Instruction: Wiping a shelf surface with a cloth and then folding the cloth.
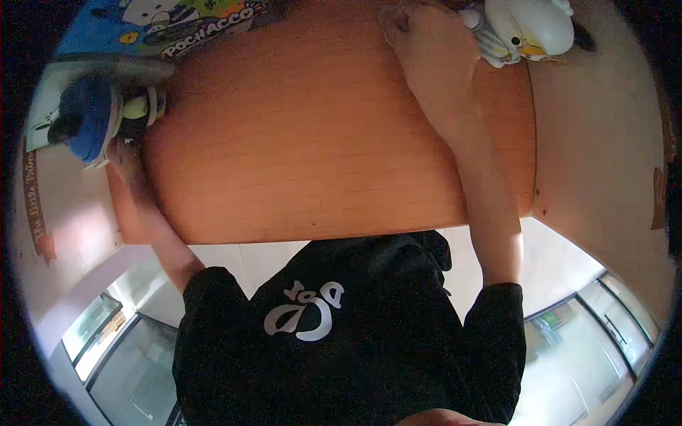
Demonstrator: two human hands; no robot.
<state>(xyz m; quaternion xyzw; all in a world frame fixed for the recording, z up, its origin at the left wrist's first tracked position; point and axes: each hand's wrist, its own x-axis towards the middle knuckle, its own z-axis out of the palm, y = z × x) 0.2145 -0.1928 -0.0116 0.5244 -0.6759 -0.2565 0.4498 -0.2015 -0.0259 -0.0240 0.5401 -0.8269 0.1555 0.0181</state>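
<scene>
At the left, my left hand (126, 157) has its fingers curled at the lower part of a bundle of small items: a blue and black object (89, 117) and banded pieces in yellow, black and pale tones (135, 106). What exactly it grips is hidden. My right hand (430, 53) is at the top of the wooden desk (305, 142), fingers curled; I cannot make out whether anything is in them. Just right of it sits a white bird-like plush toy (540, 32) with a yellow beak and a smaller striped part.
A colourful cartoon-printed item (135, 25) lies at the upper left. Pale side panels (597, 142) border the desk left and right. Below the desk's front edge are my dark-clothed torso, a pale floor (270, 259) and glass-fronted frames (128, 369).
</scene>
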